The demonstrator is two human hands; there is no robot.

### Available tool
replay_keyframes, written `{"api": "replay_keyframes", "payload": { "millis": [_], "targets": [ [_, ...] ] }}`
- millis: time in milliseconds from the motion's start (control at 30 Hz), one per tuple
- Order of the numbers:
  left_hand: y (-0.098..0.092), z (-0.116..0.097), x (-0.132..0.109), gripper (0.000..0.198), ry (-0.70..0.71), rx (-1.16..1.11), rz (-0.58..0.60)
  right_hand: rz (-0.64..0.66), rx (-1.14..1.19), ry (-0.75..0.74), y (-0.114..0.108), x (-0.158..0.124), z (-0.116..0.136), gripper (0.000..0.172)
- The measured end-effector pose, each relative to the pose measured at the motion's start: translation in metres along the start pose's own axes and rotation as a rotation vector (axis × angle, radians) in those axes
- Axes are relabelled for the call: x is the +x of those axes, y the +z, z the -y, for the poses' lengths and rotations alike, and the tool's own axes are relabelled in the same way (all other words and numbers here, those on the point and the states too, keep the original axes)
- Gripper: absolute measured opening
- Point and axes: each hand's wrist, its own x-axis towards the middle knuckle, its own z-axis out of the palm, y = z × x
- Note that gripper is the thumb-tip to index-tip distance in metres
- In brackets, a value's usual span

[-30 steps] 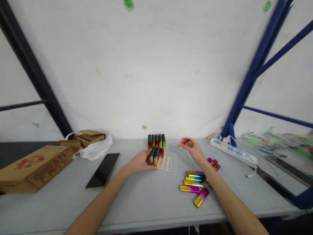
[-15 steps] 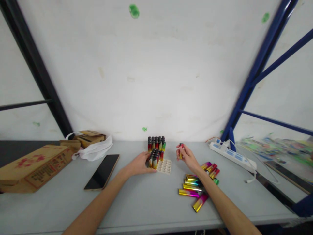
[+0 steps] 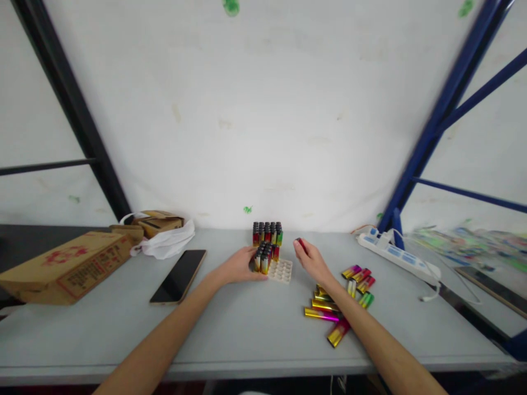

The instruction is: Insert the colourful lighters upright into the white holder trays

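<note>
Head view: you've got your left hand (image 3: 242, 266) curved around the left end of the pale tray (image 3: 284, 271), thumb in front, fingers behind, next to the upright tubes (image 3: 264, 259) sitting in it; can't tell if you're actually gripping. Your right hand (image 3: 310, 259), just right of the tray, is closed on a red tube (image 3: 301, 244), only its end poking out. Progress-wise I'd call that tray partly filled: pockets by your left hand are taken, the ones toward your right hand sit empty. Just beyond your left hand there's a packed block (image 3: 267, 233) of upright tubes. What's left looks like the loose tubes (image 3: 322, 314) lying on the tabletop (image 3: 247, 329) around your right forearm, plus the one you're holding.
</note>
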Motion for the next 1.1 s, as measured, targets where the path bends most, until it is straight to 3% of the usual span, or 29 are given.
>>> {"api": "replay_keyframes", "payload": {
  "millis": [267, 667, 900, 1100],
  "targets": [
    [0.002, 0.002, 0.0, 0.072, -0.032, 0.024, -0.014, -0.001, -0.069, 0.066, 0.007, 0.001, 0.005, 0.054],
    [0.002, 0.004, 0.001, 0.071, -0.026, 0.028, -0.017, -0.031, -0.134, 0.07, 0.015, -0.001, 0.011, 0.036],
    [0.001, 0.003, 0.002, 0.067, 0.022, 0.016, 0.001, -0.014, -0.145, 0.046, 0.013, -0.001, 0.014, 0.051],
    [0.001, 0.003, 0.003, 0.066, 0.037, 0.005, 0.006, -0.01, -0.159, 0.033, 0.014, -0.004, 0.016, 0.053]
  ]
}}
